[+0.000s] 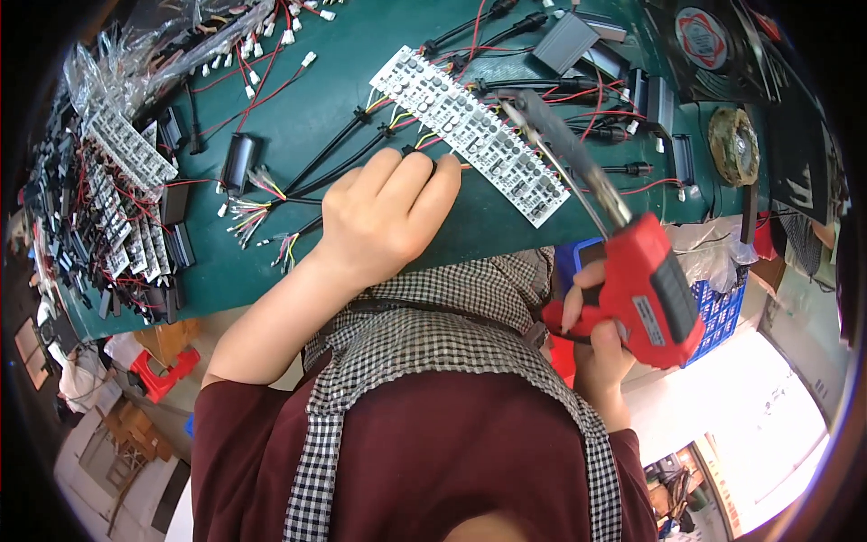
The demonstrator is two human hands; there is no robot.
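Note:
A long white circuit board [470,131], packed with small components, lies slantwise on the green table mat [307,99]. My left hand [388,217] rests on the mat at the near edge. Its fingertips press down on thin wires right beside the board's lower edge. My right hand [596,348] grips the handle of a red soldering gun [655,294] below the table edge. The gun's grey barrel [560,135] reaches up over the board, with its tip near the board's middle. Black cables with coloured wire ends [271,194] lie left of my left hand.
Stacks of similar boards and black parts [126,181] crowd the left side. Red wires with white plugs [262,45] lie at the top left, grey boxes [564,41] at the top. A fan [713,41] and a solder spool [733,134] sit at the right. A blue crate [718,312] stands below.

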